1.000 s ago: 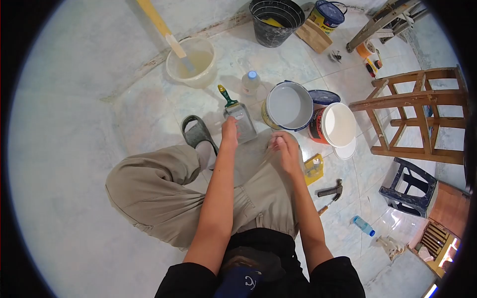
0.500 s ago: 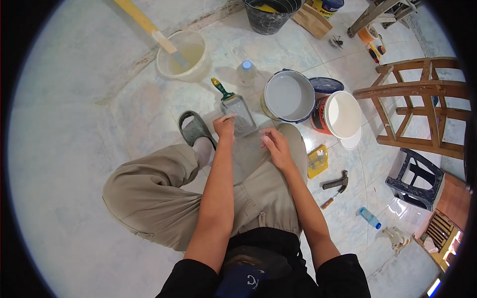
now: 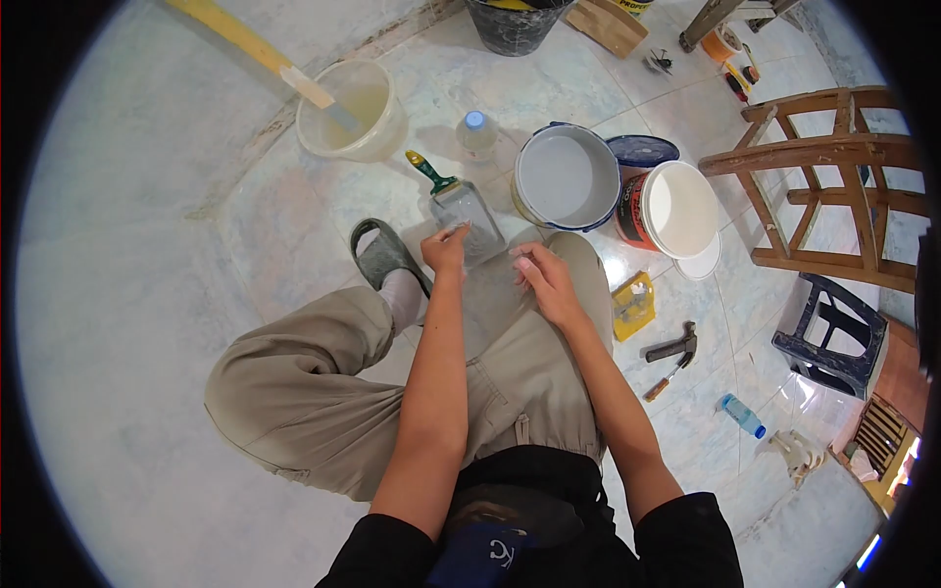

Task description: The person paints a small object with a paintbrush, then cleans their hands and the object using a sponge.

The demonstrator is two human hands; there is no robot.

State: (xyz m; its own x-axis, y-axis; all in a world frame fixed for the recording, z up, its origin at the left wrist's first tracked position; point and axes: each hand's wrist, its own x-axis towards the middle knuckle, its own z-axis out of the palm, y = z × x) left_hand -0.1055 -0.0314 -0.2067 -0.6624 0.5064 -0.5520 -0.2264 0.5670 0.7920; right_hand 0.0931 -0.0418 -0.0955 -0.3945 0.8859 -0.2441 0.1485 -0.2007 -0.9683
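Note:
My left hand is closed, its fingers pinched at the near side of a clear, shallow plastic container. What it holds, if anything, is too small to make out. A brush with a green and yellow handle lies at the container's far edge. My right hand is over my thigh, fingers curled and thumb against them. Whatever may be between those fingers is hidden. A grey shaded patch of floor shows between the hands. Beyond the container stand a capped clear bottle and a bucket with grey-white contents.
A whitish bucket holding a yellow-handled tool stands far left, a black bucket at the back. To the right are a white tub, a yellow scraper, a hammer, a water bottle and a wooden frame.
The view has shifted slightly, so most objects sit a little differently in the picture. Both hands keep nearly the same pose, with a small shift of the right fingers.

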